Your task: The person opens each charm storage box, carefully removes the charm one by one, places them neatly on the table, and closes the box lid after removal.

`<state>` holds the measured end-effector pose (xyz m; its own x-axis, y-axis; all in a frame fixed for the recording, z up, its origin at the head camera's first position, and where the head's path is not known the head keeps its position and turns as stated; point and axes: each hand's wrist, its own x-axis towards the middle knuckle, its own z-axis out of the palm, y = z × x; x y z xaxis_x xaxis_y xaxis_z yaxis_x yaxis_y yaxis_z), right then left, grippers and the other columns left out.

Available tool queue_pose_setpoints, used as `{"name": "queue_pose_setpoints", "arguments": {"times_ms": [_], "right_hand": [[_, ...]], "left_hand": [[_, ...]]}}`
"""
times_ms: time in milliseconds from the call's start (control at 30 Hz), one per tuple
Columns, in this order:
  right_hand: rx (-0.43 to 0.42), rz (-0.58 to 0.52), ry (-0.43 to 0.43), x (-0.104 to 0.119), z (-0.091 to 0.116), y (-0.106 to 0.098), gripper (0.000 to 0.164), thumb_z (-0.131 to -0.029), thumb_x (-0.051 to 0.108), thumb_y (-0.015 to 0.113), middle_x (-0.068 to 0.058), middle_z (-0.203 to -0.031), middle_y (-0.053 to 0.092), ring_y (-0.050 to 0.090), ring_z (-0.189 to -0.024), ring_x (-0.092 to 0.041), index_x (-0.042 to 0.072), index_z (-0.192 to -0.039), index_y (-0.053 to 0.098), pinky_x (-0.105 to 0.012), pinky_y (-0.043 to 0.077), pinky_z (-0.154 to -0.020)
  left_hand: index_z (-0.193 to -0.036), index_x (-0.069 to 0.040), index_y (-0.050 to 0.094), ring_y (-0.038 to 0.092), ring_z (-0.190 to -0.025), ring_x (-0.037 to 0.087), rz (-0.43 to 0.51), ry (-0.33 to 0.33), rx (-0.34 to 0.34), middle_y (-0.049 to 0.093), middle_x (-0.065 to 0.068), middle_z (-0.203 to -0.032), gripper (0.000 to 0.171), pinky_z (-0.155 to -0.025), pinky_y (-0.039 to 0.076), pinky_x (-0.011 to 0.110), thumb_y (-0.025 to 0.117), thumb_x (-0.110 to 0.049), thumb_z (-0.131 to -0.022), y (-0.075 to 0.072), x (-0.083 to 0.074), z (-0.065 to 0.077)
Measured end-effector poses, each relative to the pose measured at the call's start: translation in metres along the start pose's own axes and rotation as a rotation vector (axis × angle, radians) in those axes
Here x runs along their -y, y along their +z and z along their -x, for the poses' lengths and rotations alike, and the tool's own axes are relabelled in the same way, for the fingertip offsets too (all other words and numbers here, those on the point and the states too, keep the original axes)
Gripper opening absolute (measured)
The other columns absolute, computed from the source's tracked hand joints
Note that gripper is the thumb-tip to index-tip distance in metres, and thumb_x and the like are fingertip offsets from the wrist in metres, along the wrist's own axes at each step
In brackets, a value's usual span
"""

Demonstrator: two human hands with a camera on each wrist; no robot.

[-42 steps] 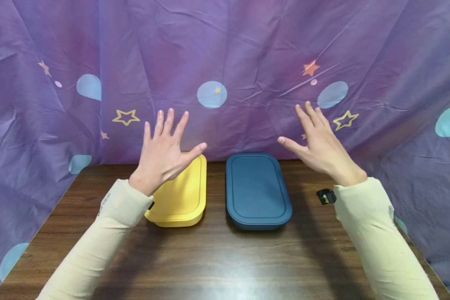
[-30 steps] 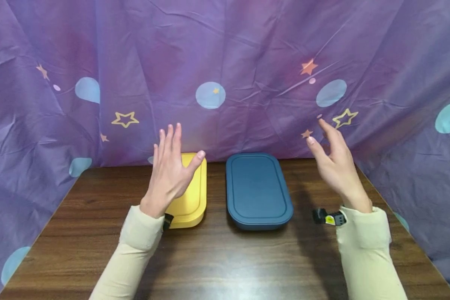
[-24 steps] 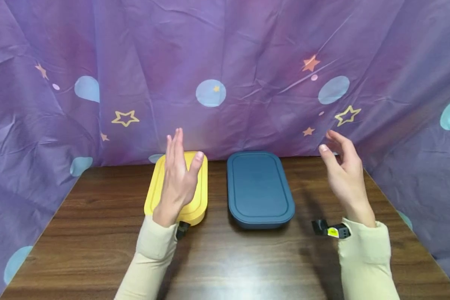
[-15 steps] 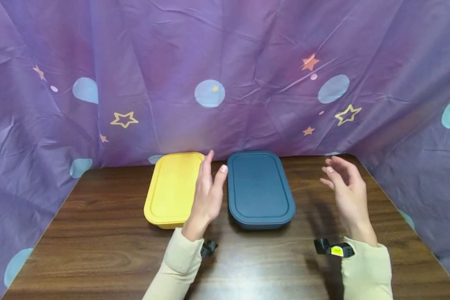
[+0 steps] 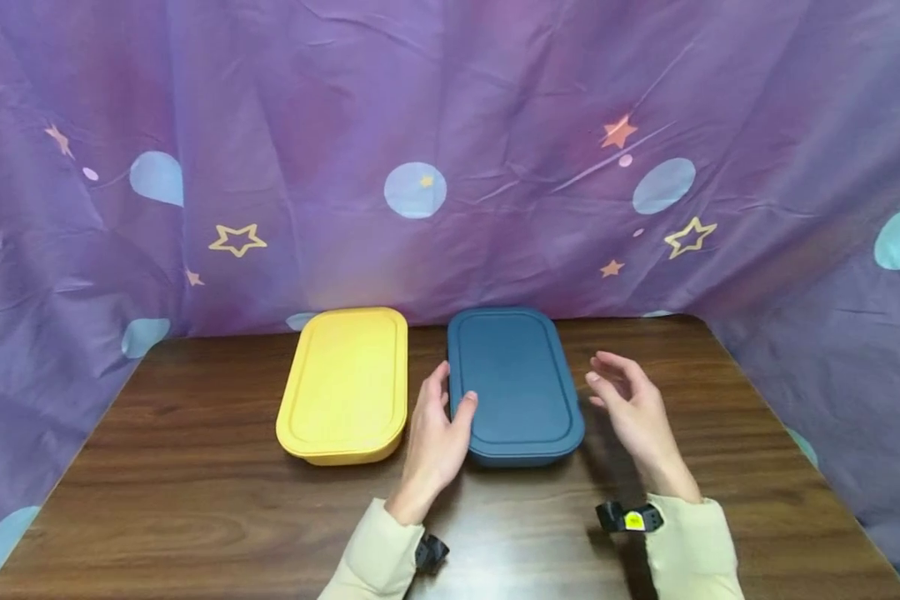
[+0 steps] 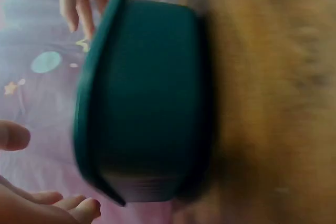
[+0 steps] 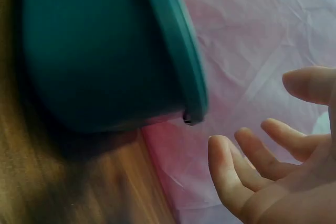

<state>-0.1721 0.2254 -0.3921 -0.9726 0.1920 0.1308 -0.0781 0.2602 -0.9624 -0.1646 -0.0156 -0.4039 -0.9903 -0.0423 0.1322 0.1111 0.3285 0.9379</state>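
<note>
A blue rectangular lidded container (image 5: 516, 375) lies flat on the wooden table, its lid on. At its left edge is my left hand (image 5: 437, 433), thumb over the near left part of the lid; whether it touches is hard to tell. My right hand (image 5: 640, 421) hovers off the container's right side, fingers loosely bent with nothing in them. In the left wrist view the blue container (image 6: 147, 93) stands apart from my fingertips. The right wrist view shows a gap between the container (image 7: 100, 51) and my right fingers (image 7: 223, 166).
A yellow lidded container (image 5: 345, 379) sits to the left of the blue one, with a narrow strip of table (image 5: 195, 500) between them. Behind the table's far edge hangs a purple curtain (image 5: 307, 125) with stars and dots. Small black cameras are on both wrists.
Both hands have come down from above the table. My left hand has moved right, from over the yellow container to the blue one's left side; my right hand has lowered towards its right side.
</note>
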Motion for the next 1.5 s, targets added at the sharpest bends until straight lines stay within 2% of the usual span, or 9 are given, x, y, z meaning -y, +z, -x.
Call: {"name": "queue_pose_setpoints", "arguments": {"times_ms": [133, 267, 367, 500, 600, 667, 833, 1133, 1500], "right_hand": [[0.051, 0.087, -0.007, -0.005, 0.001, -0.002, 0.047, -0.099, 0.019, 0.054, -0.017, -0.133, 0.05, 0.054, -0.095, 0.013, -0.003, -0.139, 0.042, -0.016, 0.053, -0.081], [0.102, 0.153, -0.013, -0.005, 0.001, -0.009, 0.049, -0.099, 0.021, 0.054, -0.023, -0.136, 0.049, 0.052, -0.092, 0.017, -0.003, -0.14, 0.041, -0.016, 0.053, -0.08], [0.14, 0.205, 0.001, -0.005, 0.002, -0.013, 0.051, -0.099, 0.024, 0.054, -0.024, -0.136, 0.05, 0.053, -0.094, 0.015, -0.003, -0.14, 0.041, -0.013, 0.05, -0.079], [0.2, 0.295, 0.02, -0.008, 0.0, -0.013, 0.054, -0.099, 0.029, 0.053, -0.025, -0.14, 0.047, 0.059, -0.113, -0.015, -0.003, -0.14, 0.04, -0.011, 0.046, -0.081], [0.232, 0.367, 0.018, -0.01, -0.002, -0.011, 0.058, -0.098, 0.032, 0.054, -0.026, -0.14, 0.046, 0.053, -0.122, -0.037, -0.005, -0.141, 0.039, -0.025, 0.048, -0.091], [0.249, 0.408, 0.015, -0.012, -0.002, -0.01, 0.059, -0.098, 0.034, 0.054, -0.027, -0.138, 0.046, 0.052, -0.121, -0.04, -0.005, -0.14, 0.039, -0.039, 0.048, -0.096], [0.309, 0.484, -0.003, -0.014, -0.003, -0.007, 0.061, -0.098, 0.035, 0.054, -0.029, -0.132, 0.049, 0.053, -0.117, -0.041, -0.008, -0.139, 0.04, -0.053, 0.043, -0.099], [0.398, 0.546, 0.024, -0.014, -0.004, -0.006, 0.064, -0.097, 0.041, 0.054, -0.027, -0.135, 0.048, 0.053, -0.118, -0.039, -0.006, -0.138, 0.041, -0.052, 0.044, -0.097], [0.396, 0.555, -0.011, -0.012, -0.003, -0.004, 0.058, -0.097, 0.037, 0.055, -0.027, -0.131, 0.05, 0.054, -0.116, -0.038, -0.006, -0.135, 0.045, -0.051, 0.045, -0.096]], "left_hand": [[-0.146, -0.006, 0.038, 0.051, -0.127, 0.031, -0.021, 0.019, -0.017, 0.044, 0.011, -0.146, 0.058, -0.107, 0.043, 0.041, 0.058, -0.022, -0.093, 0.004, 0.011, 0.005], [-0.143, -0.002, 0.04, 0.05, -0.127, 0.029, -0.02, 0.11, -0.033, 0.049, 0.014, -0.14, 0.057, -0.106, 0.045, 0.038, 0.06, -0.014, -0.091, 0.002, 0.017, 0.004], [-0.142, 0.001, 0.04, 0.05, -0.127, 0.028, -0.005, 0.116, -0.027, 0.049, 0.017, -0.138, 0.056, -0.105, 0.046, 0.036, 0.059, -0.012, -0.091, 0.001, 0.018, 0.002], [-0.143, 0.001, 0.039, 0.049, -0.13, 0.029, 0.031, 0.069, 0.004, 0.047, 0.016, -0.142, 0.056, -0.104, 0.046, 0.036, 0.059, -0.012, -0.092, 0.002, 0.02, 0.0], [-0.143, 0.001, 0.039, 0.051, -0.129, 0.029, 0.016, 0.069, 0.019, 0.046, 0.015, -0.144, 0.056, -0.103, 0.048, 0.037, 0.058, -0.013, -0.092, 0.003, 0.021, -0.001], [-0.143, 0.0, 0.04, 0.052, -0.128, 0.028, 0.0, 0.06, 0.024, 0.046, 0.015, -0.144, 0.056, -0.102, 0.049, 0.038, 0.059, -0.014, -0.092, 0.002, 0.02, -0.001], [-0.144, 0.0, 0.038, 0.05, -0.129, 0.028, -0.041, 0.013, 0.06, 0.046, 0.016, -0.143, 0.059, -0.1, 0.05, 0.039, 0.06, -0.017, -0.091, 0.0, 0.018, -0.001], [-0.144, 0.006, 0.035, 0.05, -0.129, 0.033, -0.083, -0.027, 0.136, 0.045, 0.023, -0.142, 0.064, -0.099, 0.05, 0.041, 0.061, -0.019, -0.091, -0.005, 0.02, -0.003], [-0.145, 0.004, 0.034, 0.049, -0.129, 0.032, -0.13, -0.066, 0.236, 0.042, 0.022, -0.144, 0.065, -0.102, 0.048, 0.041, 0.059, -0.026, -0.093, -0.011, 0.023, -0.005]]}}
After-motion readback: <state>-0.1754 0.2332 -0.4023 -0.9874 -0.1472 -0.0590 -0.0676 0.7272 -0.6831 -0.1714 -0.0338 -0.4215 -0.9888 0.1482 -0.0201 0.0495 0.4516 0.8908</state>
